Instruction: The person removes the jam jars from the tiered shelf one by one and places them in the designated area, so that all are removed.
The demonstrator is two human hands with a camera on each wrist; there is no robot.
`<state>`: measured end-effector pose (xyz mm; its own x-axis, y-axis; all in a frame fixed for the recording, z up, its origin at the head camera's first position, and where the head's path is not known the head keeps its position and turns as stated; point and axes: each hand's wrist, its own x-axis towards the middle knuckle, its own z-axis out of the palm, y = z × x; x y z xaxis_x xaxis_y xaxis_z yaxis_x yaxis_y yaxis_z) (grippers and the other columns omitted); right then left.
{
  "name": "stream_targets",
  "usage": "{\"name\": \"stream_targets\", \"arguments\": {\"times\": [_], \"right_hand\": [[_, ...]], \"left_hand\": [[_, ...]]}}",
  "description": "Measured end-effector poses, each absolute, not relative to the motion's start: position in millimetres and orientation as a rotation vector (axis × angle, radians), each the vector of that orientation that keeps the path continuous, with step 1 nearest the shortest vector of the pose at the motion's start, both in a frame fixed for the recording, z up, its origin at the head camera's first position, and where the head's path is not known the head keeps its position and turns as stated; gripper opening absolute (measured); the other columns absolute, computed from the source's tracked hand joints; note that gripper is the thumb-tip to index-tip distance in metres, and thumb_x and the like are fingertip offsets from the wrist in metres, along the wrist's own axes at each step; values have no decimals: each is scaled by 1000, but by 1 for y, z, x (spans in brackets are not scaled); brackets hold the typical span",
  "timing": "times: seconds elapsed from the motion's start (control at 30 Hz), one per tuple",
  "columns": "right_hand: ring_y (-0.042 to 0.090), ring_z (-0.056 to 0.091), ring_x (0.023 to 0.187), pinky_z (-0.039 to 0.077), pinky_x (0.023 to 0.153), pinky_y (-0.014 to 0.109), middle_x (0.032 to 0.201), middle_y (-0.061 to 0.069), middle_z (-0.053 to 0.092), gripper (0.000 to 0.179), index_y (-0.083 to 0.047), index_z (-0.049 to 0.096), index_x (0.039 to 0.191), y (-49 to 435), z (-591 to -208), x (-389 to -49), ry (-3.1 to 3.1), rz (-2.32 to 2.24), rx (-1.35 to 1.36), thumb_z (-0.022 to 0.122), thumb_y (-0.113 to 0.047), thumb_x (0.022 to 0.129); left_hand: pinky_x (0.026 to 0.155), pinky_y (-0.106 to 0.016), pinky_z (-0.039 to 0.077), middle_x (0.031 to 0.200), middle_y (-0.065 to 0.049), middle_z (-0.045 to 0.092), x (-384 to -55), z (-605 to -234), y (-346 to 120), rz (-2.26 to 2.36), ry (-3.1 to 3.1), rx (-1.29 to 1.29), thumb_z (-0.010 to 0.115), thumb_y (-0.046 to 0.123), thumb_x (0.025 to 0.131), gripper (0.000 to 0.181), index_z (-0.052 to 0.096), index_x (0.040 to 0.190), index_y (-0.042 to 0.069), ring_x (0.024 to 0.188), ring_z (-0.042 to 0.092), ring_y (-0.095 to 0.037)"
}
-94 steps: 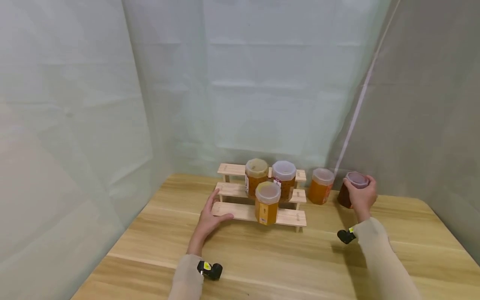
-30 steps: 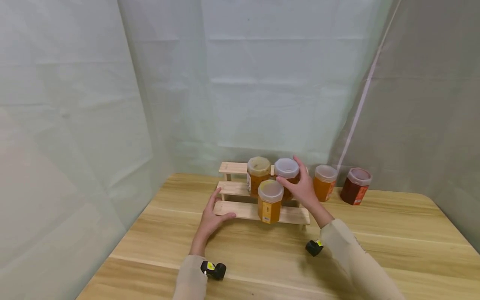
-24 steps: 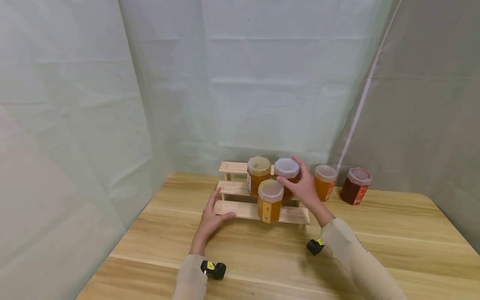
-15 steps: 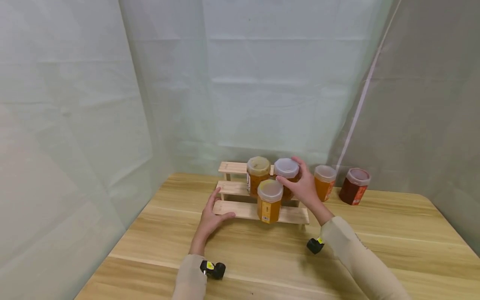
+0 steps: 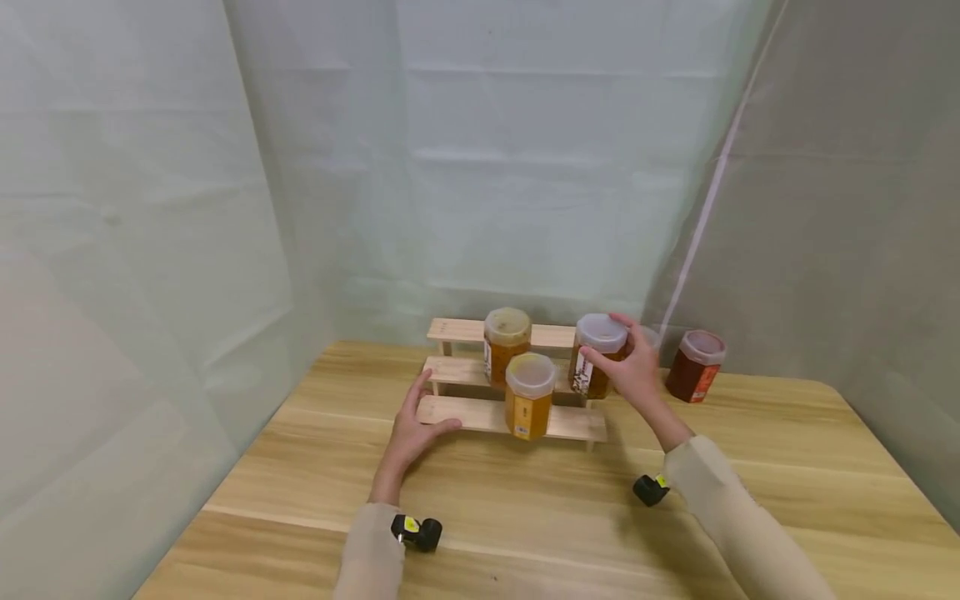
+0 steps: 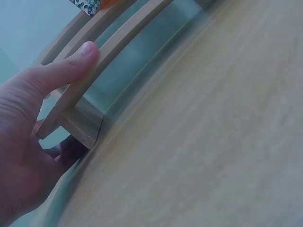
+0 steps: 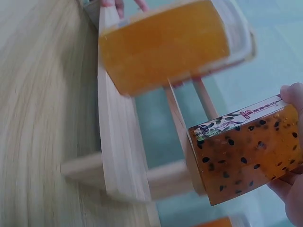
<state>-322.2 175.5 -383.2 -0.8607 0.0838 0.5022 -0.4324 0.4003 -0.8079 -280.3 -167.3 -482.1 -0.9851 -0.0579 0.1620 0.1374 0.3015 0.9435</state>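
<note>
My right hand (image 5: 633, 371) grips a jar of orange preserve with black seeds (image 7: 246, 156) near its pale lid, thumb in front and fingers behind. The jar's base is right at the right end of the middle step of a three-step wooden stand (image 5: 472, 413). At the stand's left end, my left hand (image 5: 412, 433) holds the lowest step, its thumb (image 6: 80, 59) on the front edge and other fingers round the end. A second seeded jar (image 5: 506, 354) stands on the middle step, left of centre. In front of it, an amber jar (image 5: 528, 412) sits on the lowest step.
A dark red jar (image 5: 695, 367) stands on the wooden table (image 5: 525, 517) right of the stand. Between it and the stand is another orange jar, mostly hidden behind my right hand, with part of its lid (image 5: 649, 337) showing. Pale cloth walls (image 5: 525, 208) rise behind and beside the table.
My right hand has let go of the dark red jar, moved left to the seeded jar, and shifted that jar right along the stand. The left hand has stayed at the stand's left end.
</note>
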Motion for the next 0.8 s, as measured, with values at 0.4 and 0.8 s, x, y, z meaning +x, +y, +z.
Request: {"name": "stream_targets", "arguments": {"times": [0.4, 0.8], "right_hand": [[-12, 51, 77, 43, 65, 4, 116, 28, 62, 65, -4, 49, 137, 223, -385, -310, -2137, 1470, 55, 79, -12, 80], [-12, 49, 79, 42, 67, 3, 120, 26, 60, 64, -1, 48, 135, 245, -404, -304, -2161, 1473, -58, 80, -12, 80]], "left_hand": [[110, -54, 33, 146, -18, 42, -282, -487, -171, -1767, -2390, -68, 87, 20, 72, 104, 25, 154, 33, 131, 43, -35], [108, -52, 34, 146, -17, 42, -285, -491, -168, -1785, -2366, -78, 87, 18, 72, 103, 26, 154, 32, 130, 43, -34]]}}
